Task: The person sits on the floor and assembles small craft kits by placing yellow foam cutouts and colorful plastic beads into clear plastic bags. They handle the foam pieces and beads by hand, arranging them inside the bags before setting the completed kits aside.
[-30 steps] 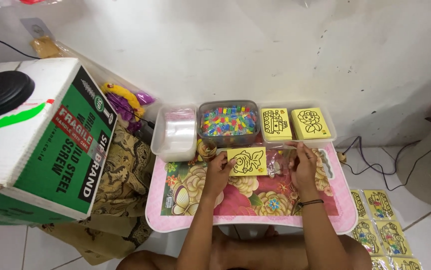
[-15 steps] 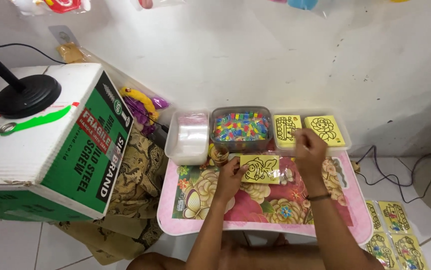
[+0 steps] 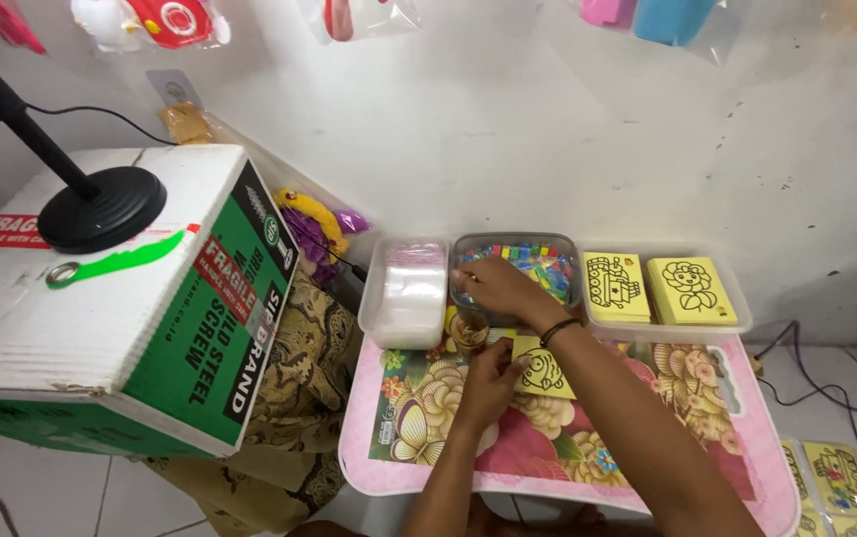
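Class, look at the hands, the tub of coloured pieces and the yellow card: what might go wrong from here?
1. The right hand reaches into the tub of coloured pieces; its forearm crosses the yellow card and might drag it.
2. The left hand is beside a small jar at the tub's edge; a nudge might tip it.

yellow card [image 3: 544, 368], black line drawing | pink table [image 3: 747, 418], floral top | green-white box [image 3: 150, 328]
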